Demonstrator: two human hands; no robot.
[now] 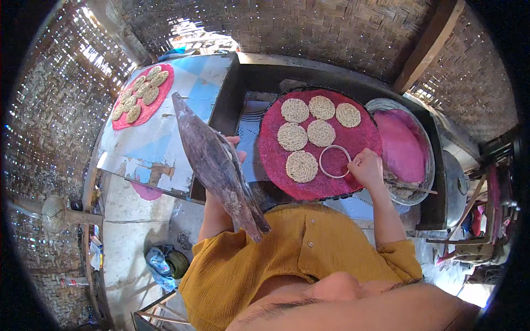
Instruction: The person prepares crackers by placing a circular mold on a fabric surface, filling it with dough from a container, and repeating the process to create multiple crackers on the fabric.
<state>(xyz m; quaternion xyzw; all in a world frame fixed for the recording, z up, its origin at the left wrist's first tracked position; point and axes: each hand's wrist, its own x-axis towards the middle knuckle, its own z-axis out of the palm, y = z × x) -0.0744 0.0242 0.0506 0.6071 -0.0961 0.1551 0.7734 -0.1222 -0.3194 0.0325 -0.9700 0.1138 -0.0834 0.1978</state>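
Observation:
My left hand [241,156] grips a long, boat-shaped brown object [209,155], which looks like a dried plant sheath with whitish smears. Most of that hand is hidden behind it; a few fingertips show along its right side. Between the fingers of my right hand [367,169] is the edge of a thin white ring [323,152]. The ring is over a round red cloth [356,136] with a dark rim beneath it. Several flat discs of tangled, noodle-like strands [301,166] lie on this cloth, the nearest one just left of the ring.
A worn blue-and-white table [186,107] at left bears another red cloth [159,105] with several similar discs. Right of the round cloth stands a wide basin [430,165] with pink cloth [401,145] in it. A wooden post [430,45] and woven wall [314,33] rise behind.

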